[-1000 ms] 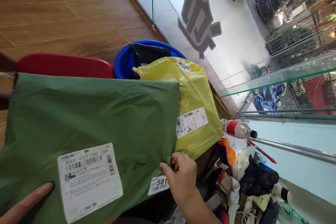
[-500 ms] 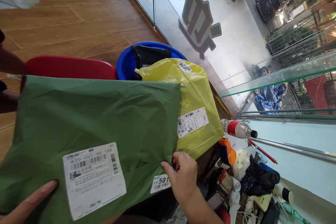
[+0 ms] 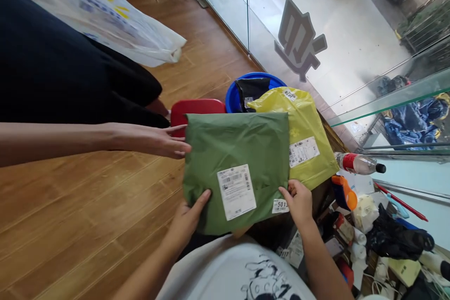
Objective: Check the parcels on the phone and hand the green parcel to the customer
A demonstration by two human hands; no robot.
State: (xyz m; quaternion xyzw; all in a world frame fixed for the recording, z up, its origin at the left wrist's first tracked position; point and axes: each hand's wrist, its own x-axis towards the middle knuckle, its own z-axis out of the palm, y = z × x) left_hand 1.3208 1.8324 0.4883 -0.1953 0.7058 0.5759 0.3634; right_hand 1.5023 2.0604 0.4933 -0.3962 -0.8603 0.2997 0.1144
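While the green plastic mailer bag (image 3: 239, 164) fills the middle of the view, much around it is only partly seen. Its lower edge hides whatever supports it; I cannot tell whether it rests on anything or hangs between the hands. Print on its white shipping label (image 3: 236, 191) is too small to read; only barcodes show. A second small white sticker (image 3: 280, 206) at the lower right corner is partly covered by a thumb, digits "501" legible.

Left hand (image 3: 188, 213): grasping the mailer's lower left edge, thumb on top, fingers hidden beneath. Right hand (image 3: 298, 199): grasping the lower right corner, thumb on top, fingers curled under.

Another person's hand (image 3: 158, 140) reaches in from the left, fingertips touching the mailer's upper left edge; that person's body is cut off by the frame, dark clothing and a white plastic carrier bag (image 3: 105, 23) visible.

Mailer appearance: matte olive green, rectangular, creased, slightly puffed.

Behind it, overlapped on the left side, lies a yellow plastic mailer bag (image 3: 305, 136) with its own label. A blue round plastic tub (image 3: 234, 96) and a red plastic item (image 3: 197, 108) are mostly hidden behind both. At right, a cluttered bench (image 3: 415, 178) carries a lying clear bottle with red label (image 3: 355, 162).
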